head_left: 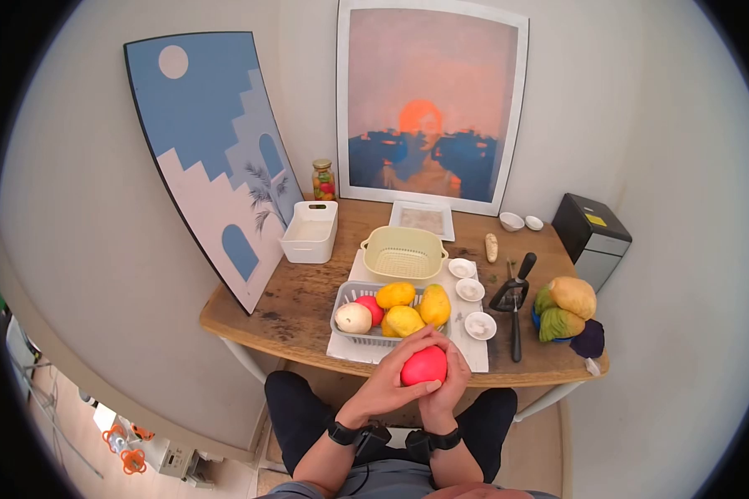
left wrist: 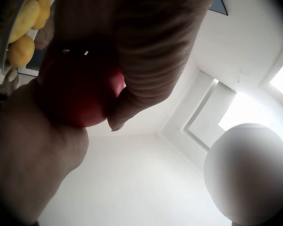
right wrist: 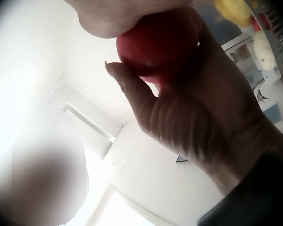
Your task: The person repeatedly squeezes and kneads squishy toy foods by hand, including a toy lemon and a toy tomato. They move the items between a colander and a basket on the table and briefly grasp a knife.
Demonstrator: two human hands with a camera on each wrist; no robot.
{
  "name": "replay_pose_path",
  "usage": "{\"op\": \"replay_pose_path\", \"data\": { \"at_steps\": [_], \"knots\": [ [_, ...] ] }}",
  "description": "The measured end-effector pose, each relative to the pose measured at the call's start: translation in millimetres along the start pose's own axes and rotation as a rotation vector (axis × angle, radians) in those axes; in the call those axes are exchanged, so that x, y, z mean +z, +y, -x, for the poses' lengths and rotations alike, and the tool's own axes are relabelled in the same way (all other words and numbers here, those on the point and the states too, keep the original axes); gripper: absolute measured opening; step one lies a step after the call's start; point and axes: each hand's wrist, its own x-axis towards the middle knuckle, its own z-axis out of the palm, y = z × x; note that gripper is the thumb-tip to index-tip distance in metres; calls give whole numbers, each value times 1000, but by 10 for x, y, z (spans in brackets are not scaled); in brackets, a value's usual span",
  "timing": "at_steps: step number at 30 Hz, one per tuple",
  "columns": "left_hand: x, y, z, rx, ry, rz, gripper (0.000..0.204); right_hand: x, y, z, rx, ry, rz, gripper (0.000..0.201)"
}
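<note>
In front of my body, past the table's near edge, my left hand (head_left: 389,378) and right hand (head_left: 449,387) hold a smooth, pink-red round fruit (head_left: 424,366) between them. The fingers and thumbs of both hands wrap around it, and its upper side shows in the head view. From below, the wrist views show the same red fruit (left wrist: 80,92) clasped by both hands, with its far side hidden. Just beyond the hands stands a grey basket (head_left: 345,293) with several yellow fruits (head_left: 404,320), a red one (head_left: 369,309) and a whitish round one (head_left: 353,318).
Behind the grey basket stands a pale yellow basket (head_left: 404,254). Small white dishes (head_left: 479,326) line its right side, beside a black-handled tool (head_left: 516,333). A white bin (head_left: 310,233) is at left. Vegetables (head_left: 572,298) and a black box (head_left: 587,229) occupy the right.
</note>
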Motion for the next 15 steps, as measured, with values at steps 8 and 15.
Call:
{"op": "replay_pose_path", "data": {
  "at_steps": [8,15],
  "knots": [
    [12,-149,47,-209,275,365,34,148,-60,123,-731,-316,712,31],
    [-99,-121,51,-460,582,960,38,190,2,136,-1028,-562,981,41]
  ]
}}
